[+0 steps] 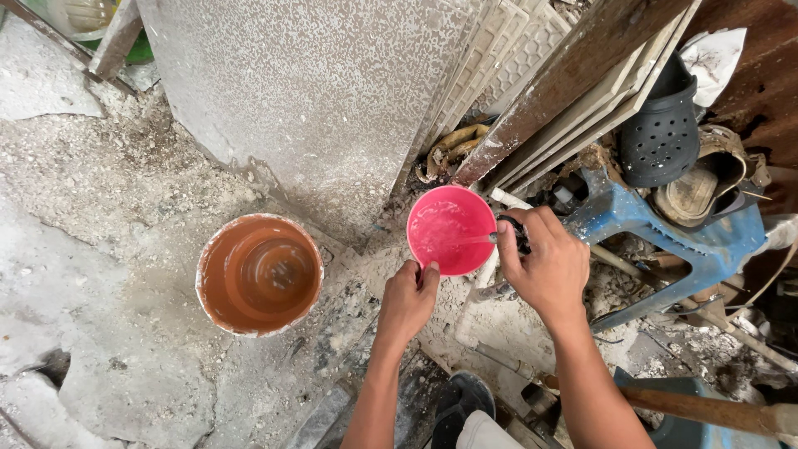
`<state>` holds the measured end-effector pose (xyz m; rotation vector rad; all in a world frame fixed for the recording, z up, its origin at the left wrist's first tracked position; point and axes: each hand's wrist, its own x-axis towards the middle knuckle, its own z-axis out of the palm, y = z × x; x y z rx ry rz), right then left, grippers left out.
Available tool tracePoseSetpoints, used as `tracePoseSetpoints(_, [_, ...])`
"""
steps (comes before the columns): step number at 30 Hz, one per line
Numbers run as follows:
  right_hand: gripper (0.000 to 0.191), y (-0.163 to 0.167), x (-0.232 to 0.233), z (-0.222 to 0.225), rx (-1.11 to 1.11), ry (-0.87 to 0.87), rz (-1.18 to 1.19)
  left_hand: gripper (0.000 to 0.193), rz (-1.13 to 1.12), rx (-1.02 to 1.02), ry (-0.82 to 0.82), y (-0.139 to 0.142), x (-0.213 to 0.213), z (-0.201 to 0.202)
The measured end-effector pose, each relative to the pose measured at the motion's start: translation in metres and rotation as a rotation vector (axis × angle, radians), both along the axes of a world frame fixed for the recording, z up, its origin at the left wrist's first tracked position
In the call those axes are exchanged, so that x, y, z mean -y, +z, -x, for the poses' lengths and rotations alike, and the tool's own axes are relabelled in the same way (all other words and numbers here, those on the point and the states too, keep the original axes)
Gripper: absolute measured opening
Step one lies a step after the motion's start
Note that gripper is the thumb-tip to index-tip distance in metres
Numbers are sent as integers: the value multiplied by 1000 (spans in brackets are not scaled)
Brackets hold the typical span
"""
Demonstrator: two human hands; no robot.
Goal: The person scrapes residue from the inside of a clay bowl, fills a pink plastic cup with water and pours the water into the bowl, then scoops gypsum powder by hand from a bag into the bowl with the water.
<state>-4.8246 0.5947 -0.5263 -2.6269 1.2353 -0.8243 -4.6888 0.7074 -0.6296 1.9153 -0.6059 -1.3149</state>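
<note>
While left hand (407, 298) pinches round pink plastic bowl (449, 229) rim, right hand (544, 262) grips dark tap (515, 234), rusty orange bucket (259, 274) nearby

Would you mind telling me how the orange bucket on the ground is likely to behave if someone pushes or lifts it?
The orange bucket appears to hold liquid, so it is probably heavy for its size and may slosh if shoved. It stands upright on rough, crusted ground, so it would likely drag or catch rather than slide. Its rim looks caked with white residue, perhaps gritty to grip.
</note>
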Motion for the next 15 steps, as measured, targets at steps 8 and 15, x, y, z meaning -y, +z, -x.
tracePoseSetpoints(8, [17,4,-4,-2,-6,6,18,35,-25,-26,-10,2,-2,-2])
tracePoseSetpoints(15, [19,2,-3,0,-16,28,47,35,-22,-31,-1,3,-1,-2])
